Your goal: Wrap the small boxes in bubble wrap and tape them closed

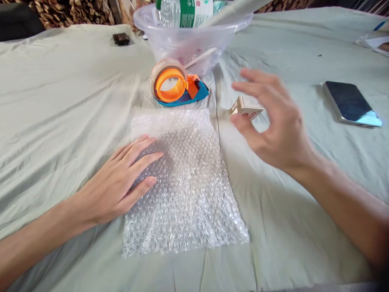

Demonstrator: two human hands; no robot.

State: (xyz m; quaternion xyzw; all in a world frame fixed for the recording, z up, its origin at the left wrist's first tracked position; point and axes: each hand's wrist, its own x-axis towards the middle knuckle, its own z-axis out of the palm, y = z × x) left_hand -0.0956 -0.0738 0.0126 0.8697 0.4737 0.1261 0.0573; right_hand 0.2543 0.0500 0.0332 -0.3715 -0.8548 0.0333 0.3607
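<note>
A sheet of clear bubble wrap (188, 182) lies flat on the pale green cloth (60, 113). My left hand (121, 182) rests palm down on the sheet's left edge, fingers stretched out and holding nothing. My right hand (273, 121) hovers to the right of the sheet, slightly blurred, with its fingers spread. A small cardboard box (246, 107) sits between its thumb and forefinger; the thumb tip is right at the box, but no closed grip shows. An orange and blue tape dispenser (176, 85) with a roll of tape stands just beyond the sheet.
A clear plastic tub (188, 40) at the back holds a green-labelled water bottle (185, 12). A smartphone (351, 103) lies face up at the right. A small dark object (121, 39) sits at the back left. Papers (377, 40) lie at the far right edge.
</note>
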